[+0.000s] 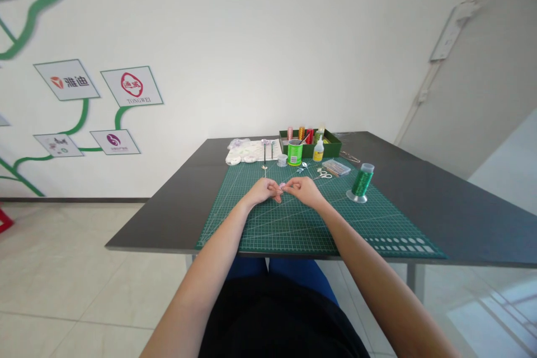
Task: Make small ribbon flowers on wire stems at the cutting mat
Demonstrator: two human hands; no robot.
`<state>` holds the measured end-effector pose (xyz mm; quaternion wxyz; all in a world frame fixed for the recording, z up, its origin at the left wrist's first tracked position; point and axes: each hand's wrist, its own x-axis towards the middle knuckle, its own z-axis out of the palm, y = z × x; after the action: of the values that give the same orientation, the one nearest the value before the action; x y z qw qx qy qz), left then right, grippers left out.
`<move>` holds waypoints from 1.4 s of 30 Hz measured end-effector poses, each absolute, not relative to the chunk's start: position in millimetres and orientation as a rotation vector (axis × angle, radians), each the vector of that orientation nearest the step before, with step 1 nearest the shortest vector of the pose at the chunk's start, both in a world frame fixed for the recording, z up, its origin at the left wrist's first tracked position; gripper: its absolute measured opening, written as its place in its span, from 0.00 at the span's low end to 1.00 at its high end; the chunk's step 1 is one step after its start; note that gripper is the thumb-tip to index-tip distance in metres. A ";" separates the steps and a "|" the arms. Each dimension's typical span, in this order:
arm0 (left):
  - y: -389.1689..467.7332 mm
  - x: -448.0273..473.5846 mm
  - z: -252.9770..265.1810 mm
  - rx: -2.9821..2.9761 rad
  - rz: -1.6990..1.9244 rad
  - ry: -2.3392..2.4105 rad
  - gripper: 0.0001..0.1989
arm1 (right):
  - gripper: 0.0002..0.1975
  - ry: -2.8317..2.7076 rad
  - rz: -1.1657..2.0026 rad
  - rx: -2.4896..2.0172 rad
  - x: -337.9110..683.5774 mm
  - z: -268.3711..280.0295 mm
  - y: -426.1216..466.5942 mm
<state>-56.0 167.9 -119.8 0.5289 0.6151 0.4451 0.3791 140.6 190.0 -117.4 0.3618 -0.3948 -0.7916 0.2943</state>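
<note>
Over the middle of the green cutting mat (285,229), my left hand (264,191) and my right hand (304,190) meet at the fingertips. Between them is a small pale pink piece (282,185), perhaps a flower; its exact kind is too small to make out. Both hands are closed in a pinch on it, from either side. Just beyond the hands lie small white-handled scissors (324,174) and a few small leaf-like pieces (300,170). A thin stem with a pale tip (264,168) lies past my left hand.
A spool of green thread (363,182) stands at right. Farther back are a clear case (336,168), a glue bottle (319,149), a green tin (295,152), a clear small spool (282,160), a dark green box (333,148) of thread spools and a white padded sheet (247,152).
</note>
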 end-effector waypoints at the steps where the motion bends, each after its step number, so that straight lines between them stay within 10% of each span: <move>1: 168.1 -56.0 -120.0 1.475 0.902 1.063 0.07 | 0.15 -2.042 0.753 -1.020 140.7 -117.2 190.0; 12: 164.5 -55.5 -113.9 1.583 0.973 1.223 0.06 | 0.13 -2.010 0.736 -1.011 139.2 -117.8 187.7; 27: 169.4 -60.6 -117.3 1.588 1.045 1.353 0.06 | 0.26 -2.560 -0.078 -1.065 133.2 -110.6 163.3; 42: 160.7 -53.7 -109.3 1.749 1.157 1.388 0.06 | 0.16 -2.069 0.352 -1.040 131.0 -122.4 181.9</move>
<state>-53.7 160.7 -109.3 0.3082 0.6617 0.5250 0.4375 131.0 181.9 -122.4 0.3892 -0.4092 -0.8136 0.1385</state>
